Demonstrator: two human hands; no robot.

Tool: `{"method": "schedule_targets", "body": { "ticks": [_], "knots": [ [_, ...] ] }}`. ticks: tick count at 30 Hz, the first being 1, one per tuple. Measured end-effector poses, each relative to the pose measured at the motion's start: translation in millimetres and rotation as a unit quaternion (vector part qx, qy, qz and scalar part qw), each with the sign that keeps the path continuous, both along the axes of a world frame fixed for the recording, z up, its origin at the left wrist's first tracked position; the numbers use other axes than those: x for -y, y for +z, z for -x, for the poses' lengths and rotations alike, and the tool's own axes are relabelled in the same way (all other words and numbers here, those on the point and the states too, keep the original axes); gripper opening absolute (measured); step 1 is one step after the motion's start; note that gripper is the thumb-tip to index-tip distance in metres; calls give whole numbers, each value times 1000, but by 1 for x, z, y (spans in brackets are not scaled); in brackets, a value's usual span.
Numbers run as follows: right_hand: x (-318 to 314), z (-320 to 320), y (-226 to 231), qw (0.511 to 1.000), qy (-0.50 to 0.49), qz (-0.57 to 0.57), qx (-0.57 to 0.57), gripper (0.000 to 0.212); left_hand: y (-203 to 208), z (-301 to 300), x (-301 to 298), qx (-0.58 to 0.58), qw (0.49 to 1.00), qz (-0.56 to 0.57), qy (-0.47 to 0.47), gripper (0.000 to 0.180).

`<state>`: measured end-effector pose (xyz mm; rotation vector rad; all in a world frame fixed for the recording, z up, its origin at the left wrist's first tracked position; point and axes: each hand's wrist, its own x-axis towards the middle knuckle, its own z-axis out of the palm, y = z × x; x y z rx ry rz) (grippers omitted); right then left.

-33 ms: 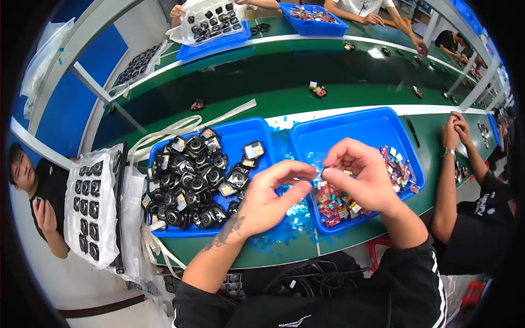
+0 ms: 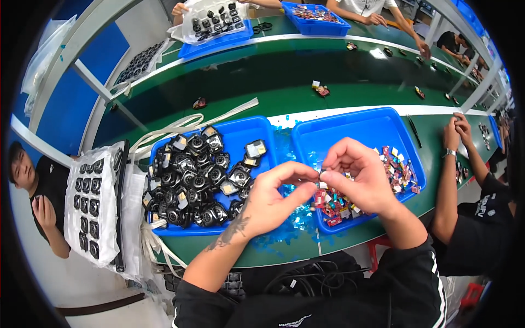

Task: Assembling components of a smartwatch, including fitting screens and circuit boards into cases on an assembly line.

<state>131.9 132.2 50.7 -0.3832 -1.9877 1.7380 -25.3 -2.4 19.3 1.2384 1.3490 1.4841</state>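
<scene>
My left hand (image 2: 273, 199) reaches in from the lower left, thumb and fingers apart, its fingertips touching or nearly touching those of my right hand. My right hand (image 2: 361, 177) is closed in a pinch on a small dark piece (image 2: 321, 174), mostly hidden by the fingers and too small to name. Both hands hover over the gap between two blue trays. The left tray (image 2: 257, 124) holds a heap of black square housings (image 2: 194, 183) with round centres. Small red circuit boards (image 2: 336, 210) with coloured parts fill the near part of the right tray (image 2: 350, 121).
Blue scraps (image 2: 298, 221) lie between the trays. White straps (image 2: 191, 123) lie behind the left tray; black tweezers (image 2: 414, 131) lie right of the other. A conveyor belt (image 2: 262, 82) carries scattered boards. A sheet of housings (image 2: 90, 202) stands at left. Co-workers sit around.
My hands have come slightly closer together, and the fingertips of my left hand now reach the small dark piece at my right fingertips. The trays look unchanged.
</scene>
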Motion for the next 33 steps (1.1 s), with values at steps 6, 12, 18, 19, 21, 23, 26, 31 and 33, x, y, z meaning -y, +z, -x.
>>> {"method": "schedule_targets", "body": {
  "ticks": [6,12,18,19,21,23,26,31,33],
  "knots": [
    [7,6,-8,1000,-5,-12,14,11,0,0,0,31,999,5,24,13],
    [13,13,-15,992,-48,-108,47,12,-7,0,-1,17,994,60,85,13],
    [11,12,-21,996,-59,-58,31,13,-9,-3,-2,21,997,46,66,9],
    [11,12,-21,998,-44,11,32,13,-10,-2,-2,22,996,46,67,9],
    [10,13,-19,998,-48,3,43,13,-13,-1,-2,-27,997,30,71,8],
    [11,14,-19,997,-55,-5,54,13,-11,-1,-2,-31,996,38,74,8],
    [16,16,-19,908,-134,-397,-14,16,-14,-3,-3,7,996,35,85,8],
    [9,13,-15,948,-47,-308,62,14,-16,4,-4,42,987,9,152,8],
    [8,15,-18,934,-27,-343,99,14,-13,8,-6,72,984,8,161,8]
  ]
}}
